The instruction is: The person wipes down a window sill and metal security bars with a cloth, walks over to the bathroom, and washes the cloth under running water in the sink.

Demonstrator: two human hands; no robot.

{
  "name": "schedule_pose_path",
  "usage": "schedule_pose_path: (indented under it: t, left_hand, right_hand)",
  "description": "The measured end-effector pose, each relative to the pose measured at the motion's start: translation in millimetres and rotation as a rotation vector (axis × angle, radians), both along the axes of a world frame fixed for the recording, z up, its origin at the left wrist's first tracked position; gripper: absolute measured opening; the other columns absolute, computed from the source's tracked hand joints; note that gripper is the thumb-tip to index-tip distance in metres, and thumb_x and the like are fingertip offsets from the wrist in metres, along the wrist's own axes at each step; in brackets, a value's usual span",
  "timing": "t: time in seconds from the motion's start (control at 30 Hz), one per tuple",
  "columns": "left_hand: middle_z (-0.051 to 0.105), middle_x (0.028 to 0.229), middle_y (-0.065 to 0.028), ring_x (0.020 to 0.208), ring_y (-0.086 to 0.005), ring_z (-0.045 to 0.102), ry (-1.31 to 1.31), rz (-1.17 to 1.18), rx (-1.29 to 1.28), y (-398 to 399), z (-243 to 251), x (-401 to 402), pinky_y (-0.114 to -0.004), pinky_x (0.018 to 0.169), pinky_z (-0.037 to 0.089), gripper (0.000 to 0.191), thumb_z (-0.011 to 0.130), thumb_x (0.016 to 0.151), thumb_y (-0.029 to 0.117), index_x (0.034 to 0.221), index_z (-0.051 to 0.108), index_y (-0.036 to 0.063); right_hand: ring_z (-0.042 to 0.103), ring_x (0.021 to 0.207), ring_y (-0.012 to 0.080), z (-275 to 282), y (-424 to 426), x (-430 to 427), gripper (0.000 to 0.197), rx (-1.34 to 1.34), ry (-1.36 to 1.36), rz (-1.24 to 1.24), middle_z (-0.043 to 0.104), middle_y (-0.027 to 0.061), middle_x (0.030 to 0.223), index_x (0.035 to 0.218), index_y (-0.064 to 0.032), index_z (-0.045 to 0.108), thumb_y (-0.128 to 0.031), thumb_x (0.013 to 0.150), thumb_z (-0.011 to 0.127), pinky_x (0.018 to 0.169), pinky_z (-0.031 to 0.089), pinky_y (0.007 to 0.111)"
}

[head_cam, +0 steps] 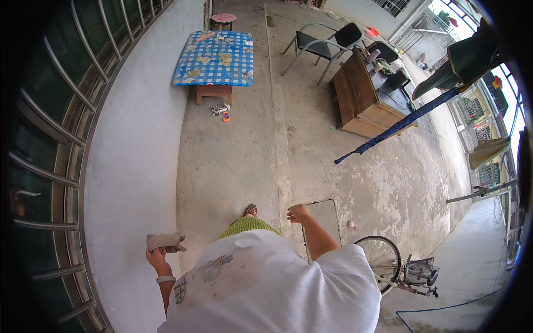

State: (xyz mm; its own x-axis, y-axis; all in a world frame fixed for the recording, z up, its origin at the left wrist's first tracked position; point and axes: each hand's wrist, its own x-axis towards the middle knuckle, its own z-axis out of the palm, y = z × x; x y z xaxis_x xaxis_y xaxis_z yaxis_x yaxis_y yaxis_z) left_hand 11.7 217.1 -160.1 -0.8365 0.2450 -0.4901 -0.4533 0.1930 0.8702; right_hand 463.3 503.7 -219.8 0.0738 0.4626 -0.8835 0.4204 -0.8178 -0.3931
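Note:
My left hand (156, 256), at the lower left beside the white wall, is closed around a folded greyish-brown cloth (165, 241); part of the cloth hangs past the fingers. A pale band circles that wrist. My right hand (298, 213) is held out over the concrete floor, with its fingers a little apart and nothing in it. Ahead, near the wall, stands a low table with a blue checked cover (216, 58). On the floor before it lie a small silvery object (220, 109) and an orange and purple toy (226, 117).
A barred window (62, 179) runs along the left wall. To the right are an armchair (322, 43), a wooden desk (362, 100), a hanging blue umbrella-like roll (395, 127) and a bicycle (381, 260). A pinkish object (352, 224) lies on the floor. Behind the table stands a stool (223, 18).

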Motion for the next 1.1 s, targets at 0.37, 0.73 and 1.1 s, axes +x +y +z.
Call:
schedule_pose_path:
  t: [0.37, 0.73, 1.1]
  left_hand:
    - [0.056, 0.072, -0.0044, 0.055, -0.0102, 0.050, -0.294, 0.110, -0.229, 169, -96, 5, -0.020, 0.047, 0.038, 0.019, 0.056, 0.077, 0.018, 0.089, 0.055, 0.0033]
    - [0.056, 0.069, -0.0059, 0.043, -0.0107, 0.046, -0.155, -0.298, -0.183, 428, -148, 18, -0.023, 0.037, 0.034, 0.024, 0.058, 0.074, 0.023, 0.086, 0.057, 0.0028]
    - [0.058, 0.075, -0.0020, 0.049, -0.0071, 0.049, -0.088, -1.101, 0.124, 749, 7, 127, -0.021, 0.046, 0.042, 0.024, 0.060, 0.079, 0.020, 0.092, 0.056, 0.0006]
  right_hand:
    - [0.061, 0.062, 0.0155, 1, 115, 44, 0.025, 0.307, 0.001, -0.007, 0.063, 0.0073, 0.077, 0.094, -0.0023, 0.061, -0.021, 0.079, 0.052, 0.052, 0.050, 0.028]
    - [0.059, 0.080, 0.0285, 17, 194, 65, 0.024, 0.469, -0.310, 0.414, 0.062, 0.0145, 0.086, 0.088, -0.0059, 0.063, -0.025, 0.079, 0.050, 0.071, 0.046, 0.037]
    - [0.062, 0.070, 0.0242, 39, 293, 93, 0.025, -0.068, -0.195, -0.554, 0.061, 0.0122, 0.088, 0.102, -0.0022, 0.055, -0.019, 0.082, 0.053, 0.060, 0.051, 0.034]
